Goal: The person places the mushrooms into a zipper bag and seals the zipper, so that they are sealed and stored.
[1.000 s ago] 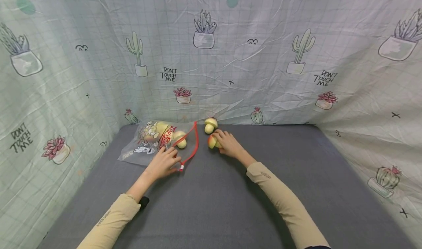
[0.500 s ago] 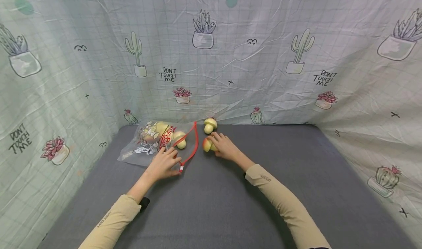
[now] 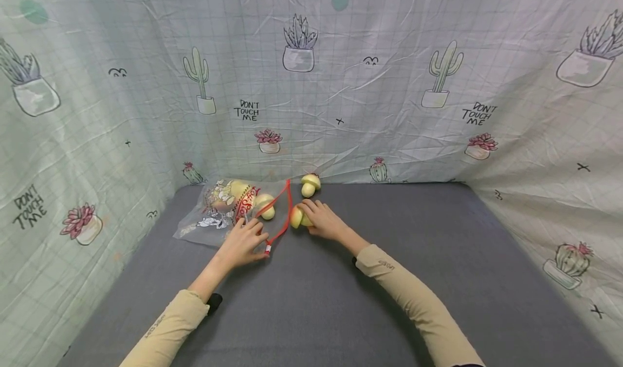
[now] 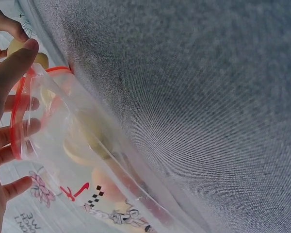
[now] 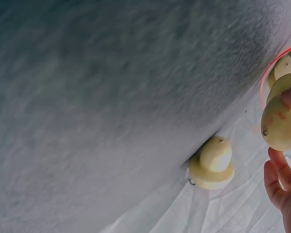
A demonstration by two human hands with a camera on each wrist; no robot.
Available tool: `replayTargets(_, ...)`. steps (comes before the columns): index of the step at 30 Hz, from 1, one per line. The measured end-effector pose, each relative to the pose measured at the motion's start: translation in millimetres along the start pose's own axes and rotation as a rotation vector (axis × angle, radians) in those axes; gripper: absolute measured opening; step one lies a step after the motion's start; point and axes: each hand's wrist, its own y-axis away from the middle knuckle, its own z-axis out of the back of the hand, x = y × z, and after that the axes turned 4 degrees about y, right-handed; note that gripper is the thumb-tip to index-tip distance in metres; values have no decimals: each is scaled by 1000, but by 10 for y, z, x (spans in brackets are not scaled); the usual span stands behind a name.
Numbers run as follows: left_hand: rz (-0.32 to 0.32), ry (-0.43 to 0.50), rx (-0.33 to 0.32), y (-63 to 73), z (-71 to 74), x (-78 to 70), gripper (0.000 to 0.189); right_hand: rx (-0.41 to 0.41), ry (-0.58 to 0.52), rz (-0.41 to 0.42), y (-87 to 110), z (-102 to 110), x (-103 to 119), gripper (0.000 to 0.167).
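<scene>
Pale-yellow mushroom-shaped piece (image 3: 297,217): shifted left, now right beside red-rimmed clear plastic bag (image 3: 206,235), seemingly within reach of its mouth | right hand (image 3: 323,221): clamped on piece | left hand (image 3: 243,244): fingers spread at bag's mouth | hands apart

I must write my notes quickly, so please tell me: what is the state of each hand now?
Left hand: holding the plastic bag.
Right hand: holding what looks like a yellow mushroom.

At the left hand (image 3: 243,244), a clear zip bag (image 3: 194,229), red-edged, with red lettering (image 3: 245,203) and black-outlined cartoons (image 3: 212,222); in the right hand (image 3: 325,220), a pale-yellow mushroom (image 5: 280,130) patched orange; under both, plain grey cloth (image 3: 311,302).
</scene>
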Motion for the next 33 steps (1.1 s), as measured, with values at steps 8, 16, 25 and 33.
replayTargets(8, 3, -16, -7, 14, -5, -12, 40, 19, -4, 11, -75, -16, 117, 65)
replayTargets(16, 10, -17, -10, 25, 0, -5, 40, 5, -22, 33, -163, -29, 187, 65)
replayTargets(25, 7, 1, -27, 23, 5, 7, 39, 27, -28, 32, -239, -15, 286, 65)
replayTargets(33, 10, 2, -27, 22, -5, 4, 40, 49, 37, 48, -310, -49, 364, 66)
